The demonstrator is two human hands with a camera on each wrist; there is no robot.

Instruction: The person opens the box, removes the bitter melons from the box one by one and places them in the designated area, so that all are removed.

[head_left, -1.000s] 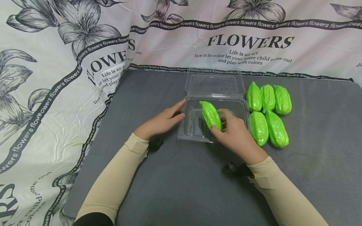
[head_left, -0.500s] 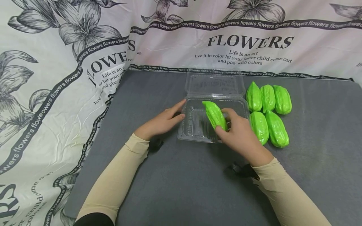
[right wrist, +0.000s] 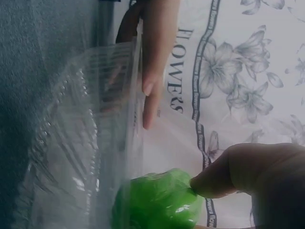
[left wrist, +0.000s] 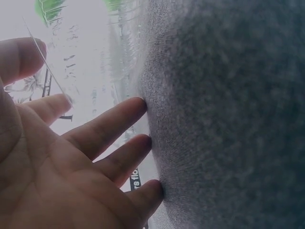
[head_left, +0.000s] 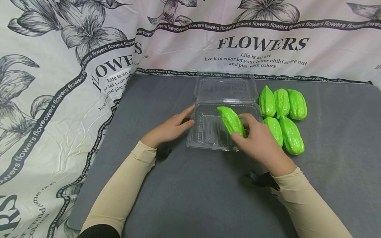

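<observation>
A glossy, bright green ridged gourd (head_left: 232, 121), possibly a bitter melon, tilts over the clear plastic clamshell box (head_left: 205, 143) with its pointed end toward the back left. My right hand (head_left: 262, 140) grips it between thumb and fingers. In the right wrist view the thumb presses the gourd's rounded end (right wrist: 164, 202) beside the box wall. At the box's left side rests my left hand (head_left: 168, 129), its fingers extended and the tips at the rim. The left wrist view shows those fingers (left wrist: 109, 124) spread, with fingertips against the grey tabletop.
Several more green gourds (head_left: 291, 135) lie in two rows on the grey table (head_left: 190, 195), right of the box. The box's transparent lid (head_left: 226, 87) is folded back toward the flower-printed cloth (head_left: 166, 49), which hangs behind and along the left.
My right hand has shifted gradually to the right with the gourd in its grip, partly covering a front-row gourd. My left hand has stayed at the box's left edge.
</observation>
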